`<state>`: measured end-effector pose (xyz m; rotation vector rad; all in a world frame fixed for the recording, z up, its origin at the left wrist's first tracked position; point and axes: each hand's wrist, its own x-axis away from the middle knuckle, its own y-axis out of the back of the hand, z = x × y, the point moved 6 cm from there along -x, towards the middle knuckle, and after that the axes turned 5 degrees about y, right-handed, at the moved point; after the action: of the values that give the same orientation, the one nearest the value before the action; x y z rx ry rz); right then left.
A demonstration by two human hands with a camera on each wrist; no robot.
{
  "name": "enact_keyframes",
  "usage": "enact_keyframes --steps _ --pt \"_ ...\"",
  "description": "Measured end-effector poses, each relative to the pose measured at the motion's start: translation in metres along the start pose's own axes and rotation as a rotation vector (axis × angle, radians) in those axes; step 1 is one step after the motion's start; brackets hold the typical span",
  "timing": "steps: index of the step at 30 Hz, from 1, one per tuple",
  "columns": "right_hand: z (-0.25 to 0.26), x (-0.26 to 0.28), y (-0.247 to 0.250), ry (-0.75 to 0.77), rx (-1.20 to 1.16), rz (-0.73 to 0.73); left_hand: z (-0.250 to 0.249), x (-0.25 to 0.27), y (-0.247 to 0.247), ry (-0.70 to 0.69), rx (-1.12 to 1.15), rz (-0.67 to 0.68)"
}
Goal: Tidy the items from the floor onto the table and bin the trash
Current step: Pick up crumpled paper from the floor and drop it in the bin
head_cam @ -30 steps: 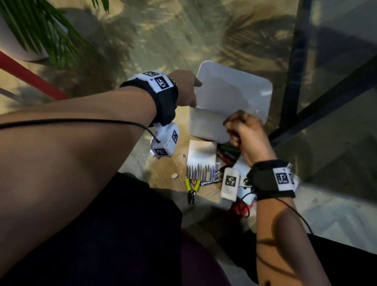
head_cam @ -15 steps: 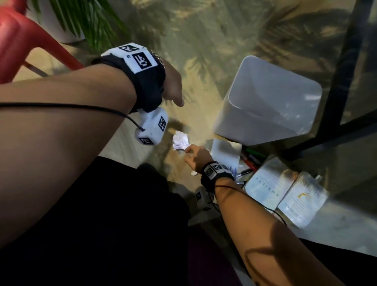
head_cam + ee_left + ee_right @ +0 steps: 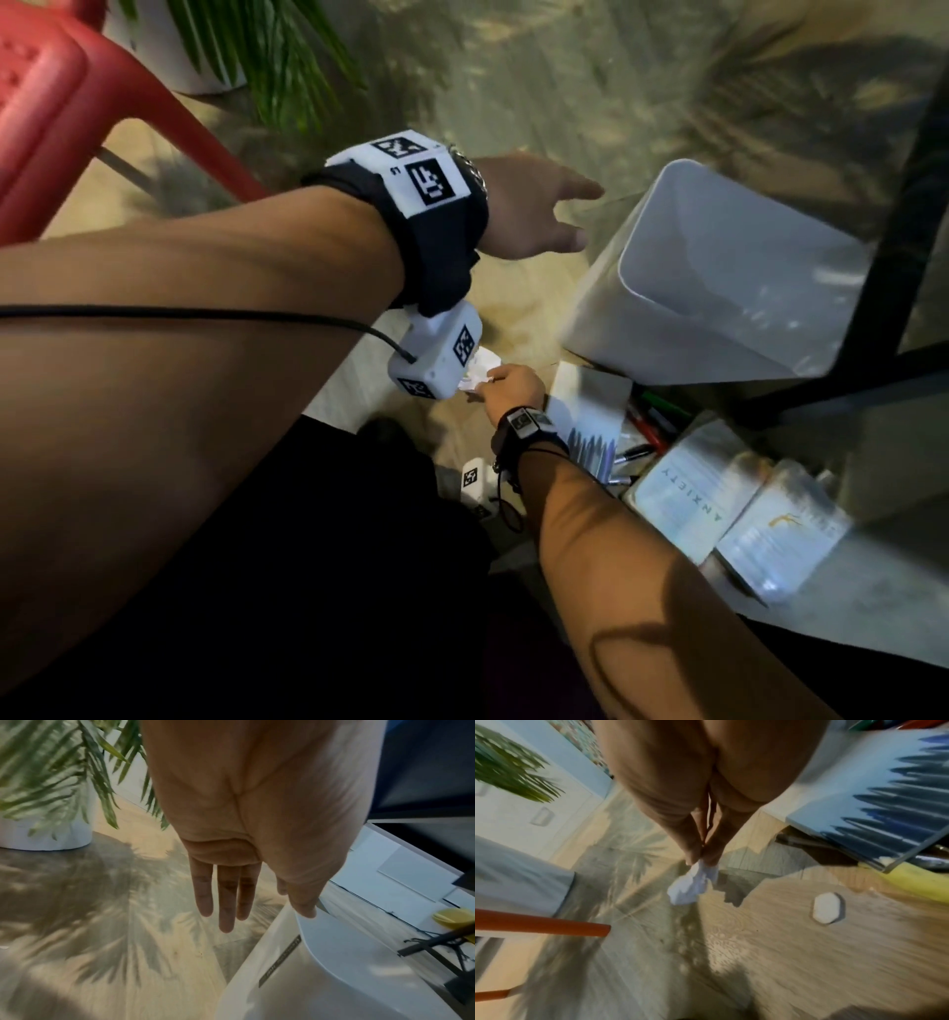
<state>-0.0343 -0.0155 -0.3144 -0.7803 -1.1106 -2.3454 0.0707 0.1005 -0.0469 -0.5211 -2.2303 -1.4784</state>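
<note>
A crumpled white paper ball [image 3: 693, 882] hangs just above the wooden floor, pinched at its top between the thumb and fingers of my right hand [image 3: 702, 860]. In the head view the paper [image 3: 482, 367] is partly hidden behind my left wrist camera, with the right hand [image 3: 488, 383] right beside it. The white bin [image 3: 719, 288] stands to the right, open at the top. My left hand [image 3: 580, 216] hovers by its near left corner with straight fingers [image 3: 226, 898], holding nothing; the thumb lies close to the bin [image 3: 321, 963] rim.
On the floor right of my right arm lie a pencil box [image 3: 590, 426], markers [image 3: 652, 416] and two books [image 3: 683, 493]. A small white tablet-shaped piece [image 3: 826, 910] lies near the paper. A red chair [image 3: 51, 103] and a potted plant [image 3: 46, 833] stand left; a black table leg [image 3: 904, 205] rises right.
My left hand let go of the bin rim and now hovers open beside it. My right hand moved left from the bin to the paper ball and took hold of it.
</note>
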Motion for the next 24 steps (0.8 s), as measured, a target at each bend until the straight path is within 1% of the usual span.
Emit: enact_keyframes --steps 2,3,5,7,9,10,13,15,17,18,19,20,21,22,24 --pt "-0.007 0.010 0.013 0.011 -0.101 -0.079 -0.013 -0.005 -0.007 -0.050 0.026 0.000" --pt "-0.008 0.017 0.022 0.046 -0.141 -0.109 -0.019 -0.009 -0.010 -0.066 0.024 -0.005" --pt "-0.010 0.032 0.045 0.147 -0.160 -0.145 -0.029 -0.016 -0.017 -0.085 0.008 -0.009" --pt "-0.014 0.047 0.074 0.212 -0.194 -0.135 -0.040 -0.025 -0.024 -0.090 -0.027 -0.013" --pt "-0.023 0.059 0.107 0.256 -0.273 -0.085 -0.048 -0.032 -0.031 -0.072 -0.076 -0.001" --pt "-0.027 0.066 0.128 0.262 -0.311 -0.082 -0.053 -0.035 -0.034 -0.062 -0.100 0.009" --pt "-0.034 0.090 0.197 0.288 -0.436 -0.147 -0.060 -0.043 -0.043 -0.029 -0.129 0.026" --pt "-0.027 0.113 0.250 0.338 -0.561 -0.289 -0.063 -0.047 -0.047 -0.008 -0.150 0.005" --pt "-0.017 0.136 0.301 0.440 -0.735 -0.511 -0.067 -0.050 -0.049 0.016 -0.196 -0.016" --pt "-0.013 0.144 0.321 0.482 -0.745 -0.639 -0.069 -0.050 -0.050 0.030 -0.214 -0.019" --pt "-0.008 0.150 0.338 0.527 -0.687 -0.763 -0.071 -0.051 -0.050 0.049 -0.235 -0.018" --pt "-0.005 0.147 0.348 0.547 -0.601 -0.841 -0.074 -0.050 -0.051 0.066 -0.247 -0.006" --pt "-0.001 0.142 0.353 0.527 -0.488 -0.866 -0.077 -0.049 -0.051 0.081 -0.255 0.006" --pt "0.004 0.137 0.352 0.484 -0.399 -0.828 -0.080 -0.048 -0.051 0.088 -0.260 0.014" --pt "0.004 0.126 0.339 0.440 -0.207 -0.664 -0.087 -0.043 -0.052 0.103 -0.261 0.010"
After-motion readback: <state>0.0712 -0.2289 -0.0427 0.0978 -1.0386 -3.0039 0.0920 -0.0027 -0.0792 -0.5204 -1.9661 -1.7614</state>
